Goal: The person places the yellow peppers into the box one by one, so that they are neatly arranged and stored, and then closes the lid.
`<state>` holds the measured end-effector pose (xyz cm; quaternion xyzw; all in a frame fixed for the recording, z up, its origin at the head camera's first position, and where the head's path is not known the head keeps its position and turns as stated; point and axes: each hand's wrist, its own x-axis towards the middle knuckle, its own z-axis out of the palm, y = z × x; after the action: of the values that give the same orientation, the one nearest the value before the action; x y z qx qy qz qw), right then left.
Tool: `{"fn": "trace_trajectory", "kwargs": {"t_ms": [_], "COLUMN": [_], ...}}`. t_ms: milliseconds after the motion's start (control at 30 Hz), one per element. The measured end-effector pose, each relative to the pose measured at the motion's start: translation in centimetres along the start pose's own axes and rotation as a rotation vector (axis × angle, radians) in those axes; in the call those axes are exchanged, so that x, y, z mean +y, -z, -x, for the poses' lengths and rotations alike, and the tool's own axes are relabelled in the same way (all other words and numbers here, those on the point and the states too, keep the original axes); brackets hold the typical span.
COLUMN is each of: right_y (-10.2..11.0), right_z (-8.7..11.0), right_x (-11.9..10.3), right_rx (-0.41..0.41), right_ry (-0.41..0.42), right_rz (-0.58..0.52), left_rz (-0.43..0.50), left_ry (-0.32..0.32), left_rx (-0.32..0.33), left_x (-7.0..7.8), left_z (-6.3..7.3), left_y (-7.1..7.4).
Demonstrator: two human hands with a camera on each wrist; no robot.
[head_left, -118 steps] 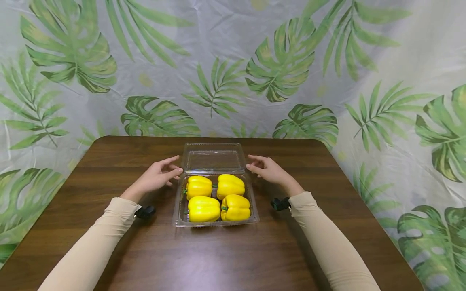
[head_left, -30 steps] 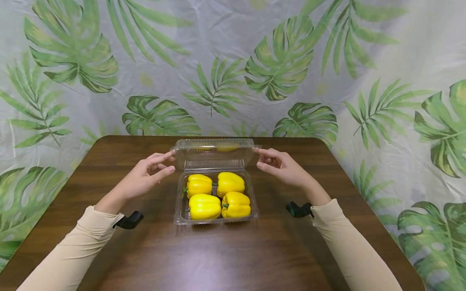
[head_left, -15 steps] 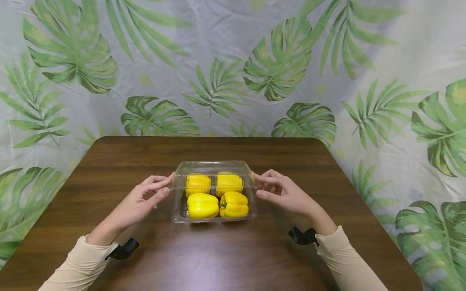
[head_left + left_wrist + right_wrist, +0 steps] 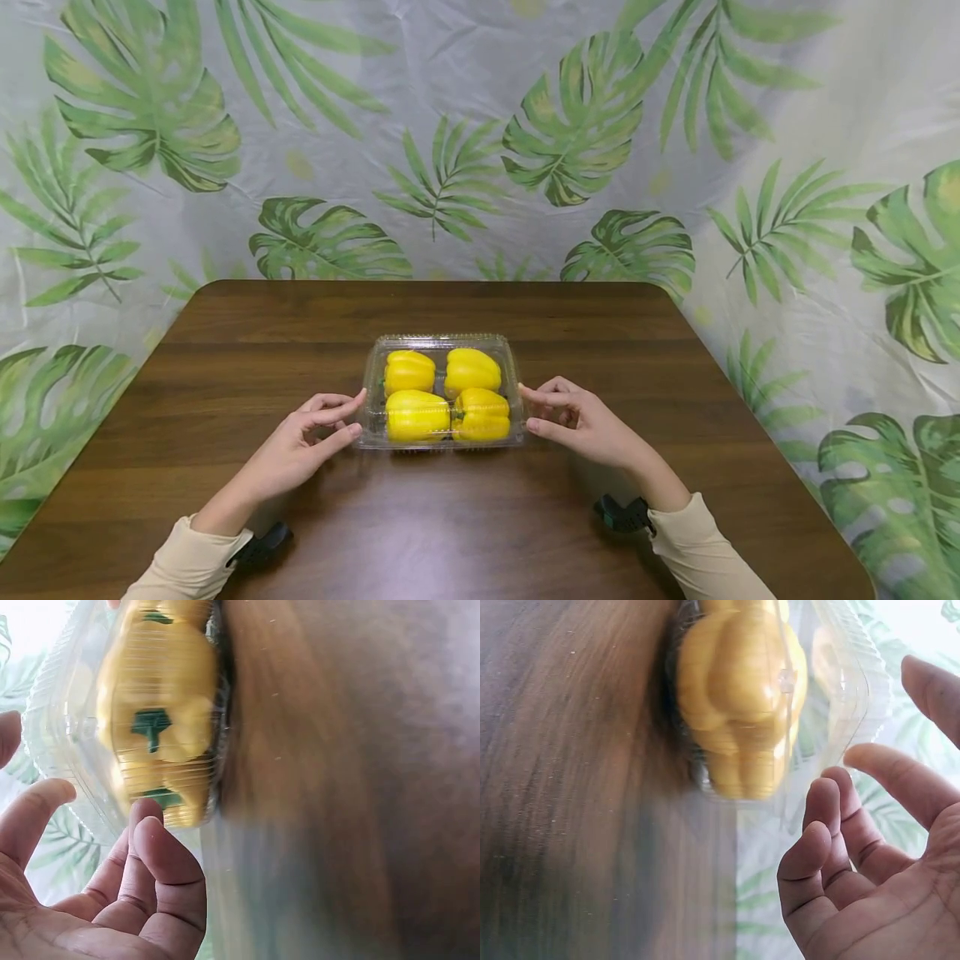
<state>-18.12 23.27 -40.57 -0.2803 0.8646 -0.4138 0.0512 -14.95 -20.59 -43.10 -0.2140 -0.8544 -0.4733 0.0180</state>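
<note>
A clear plastic clamshell box [image 4: 375,442] sits mid-table with several yellow bell peppers [image 4: 417,417] inside. Its hinged lid [image 4: 442,342] is swung down over them; in the wrist views the lid's rim slants away from the base. At the box's left side, my left hand [image 4: 303,442] touches the lid with the index fingertip, thumb apart. My right hand [image 4: 588,421] does likewise on the right side. In the left wrist view green stems [image 4: 152,726] show through the plastic. The remaining fingers of each hand are loosely bent and hold nothing.
A dark brown wooden table [image 4: 442,533] lies under the box. Behind it hangs a pale cloth [image 4: 465,75] printed with green leaves. Black wrist devices [image 4: 624,512] sit at both cuffs.
The lid, first lying open behind the box, has risen and swung forward and down over the peppers. Both hands have come toward me with it, fingertips at its sides.
</note>
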Motion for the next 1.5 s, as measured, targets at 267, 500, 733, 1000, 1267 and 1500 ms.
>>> {"fn": "trace_trajectory", "kwargs": {"t_ms": [267, 500, 733, 1000, 1267, 1500], "right_y": [-0.5, -1.0, -1.8, -2.2, -2.4, -2.7], "right_z": [0.2, 0.2, -0.5, -0.9, -1.0, -1.0], "right_x": [0.5, 1.1, 1.5, 2.1, 2.0, 1.7], "right_rx": [-0.002, 0.017, -0.070, -0.185, -0.181, -0.164], "right_ry": [-0.048, -0.035, -0.065, -0.055, -0.058, -0.072], "right_rz": [-0.022, -0.047, -0.200, -0.304, -0.364, -0.407], "left_rz": [0.095, 0.162, 0.299, 0.392, 0.472, 0.542], "left_ry": [0.002, 0.042, 0.136, 0.204, 0.230, 0.224], "left_rx": [0.002, 0.030, -0.063, -0.154, -0.125, -0.094], "left_x": [-0.8, -1.0, -0.5, -0.3, -0.2, -0.3], "left_z": [0.1, 0.1, -0.1, -0.5, -0.4, -0.4], "left_y": [-0.7, -0.9, -1.3, -1.5, -2.0, -2.3]}}
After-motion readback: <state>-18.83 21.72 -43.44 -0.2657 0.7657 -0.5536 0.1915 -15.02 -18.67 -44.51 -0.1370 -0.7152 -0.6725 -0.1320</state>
